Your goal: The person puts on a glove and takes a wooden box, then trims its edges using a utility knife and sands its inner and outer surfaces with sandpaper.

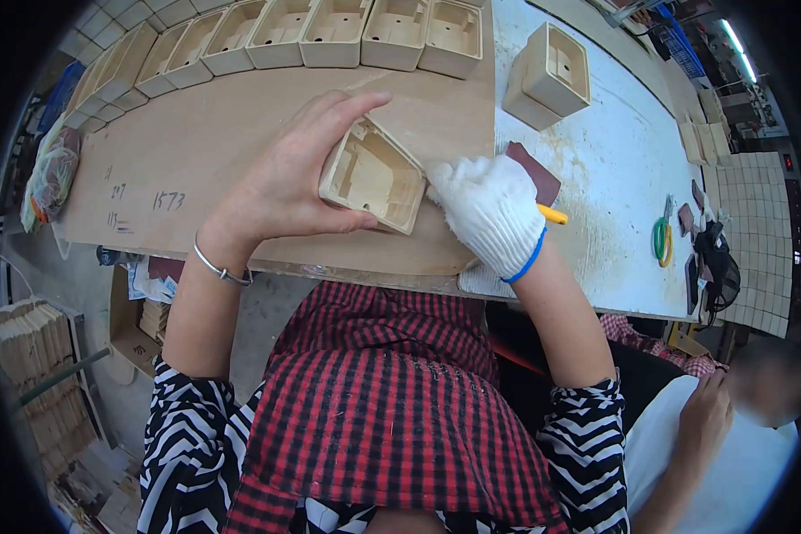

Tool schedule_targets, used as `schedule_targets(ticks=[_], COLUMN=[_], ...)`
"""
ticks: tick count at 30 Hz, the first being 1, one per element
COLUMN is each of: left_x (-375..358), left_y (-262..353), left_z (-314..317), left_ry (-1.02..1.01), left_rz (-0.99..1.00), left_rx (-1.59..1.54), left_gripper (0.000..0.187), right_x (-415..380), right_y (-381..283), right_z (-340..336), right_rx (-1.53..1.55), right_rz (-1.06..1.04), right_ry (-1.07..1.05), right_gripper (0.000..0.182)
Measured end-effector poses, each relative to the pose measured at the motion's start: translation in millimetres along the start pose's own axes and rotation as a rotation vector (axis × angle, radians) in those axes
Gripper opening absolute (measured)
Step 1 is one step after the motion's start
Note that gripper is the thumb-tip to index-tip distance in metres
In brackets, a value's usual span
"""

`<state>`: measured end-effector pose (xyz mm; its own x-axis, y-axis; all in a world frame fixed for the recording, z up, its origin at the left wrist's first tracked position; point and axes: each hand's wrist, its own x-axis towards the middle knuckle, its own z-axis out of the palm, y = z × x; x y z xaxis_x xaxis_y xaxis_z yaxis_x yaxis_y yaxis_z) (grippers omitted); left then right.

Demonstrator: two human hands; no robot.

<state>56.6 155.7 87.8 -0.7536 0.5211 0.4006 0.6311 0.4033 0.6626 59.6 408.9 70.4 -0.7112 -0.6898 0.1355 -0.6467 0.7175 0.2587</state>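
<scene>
Bare, my left hand [298, 173] grips a pale wooden box [369, 182] from its left side, with the thumb and fingers spread around it. The box is tilted, its open hollow facing up toward me. My right hand [481, 200], in a white knitted glove with a blue cuff, is closed at the box's right edge. A yellow handle [553, 214] sticks out behind the right hand; the rest of that tool is hidden by the glove. Dark red sandpaper [534, 173] lies on the white surface just beyond the glove.
Several similar boxes [334, 34] line the table's far edge. Two more boxes [547, 78] stand together on the white surface [610, 187]. Green-handled scissors [664, 233] and a black bundle [719, 267] lie at the right. A seated person [721, 445] is at the lower right.
</scene>
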Motion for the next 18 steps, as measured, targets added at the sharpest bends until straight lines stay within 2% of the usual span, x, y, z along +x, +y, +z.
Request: schedule_targets(ticks=[18], left_x=[-0.2], left_y=[-1.9], left_z=[-3.1], left_ry=[-0.032], left_rz=[-0.017], left_rx=[-0.036], left_gripper=[0.099], right_x=[1.5], right_y=[8.5], right_z=[1.0], right_rx=[0.165], right_rz=[0.051], right_ry=[0.025], right_gripper=[0.018])
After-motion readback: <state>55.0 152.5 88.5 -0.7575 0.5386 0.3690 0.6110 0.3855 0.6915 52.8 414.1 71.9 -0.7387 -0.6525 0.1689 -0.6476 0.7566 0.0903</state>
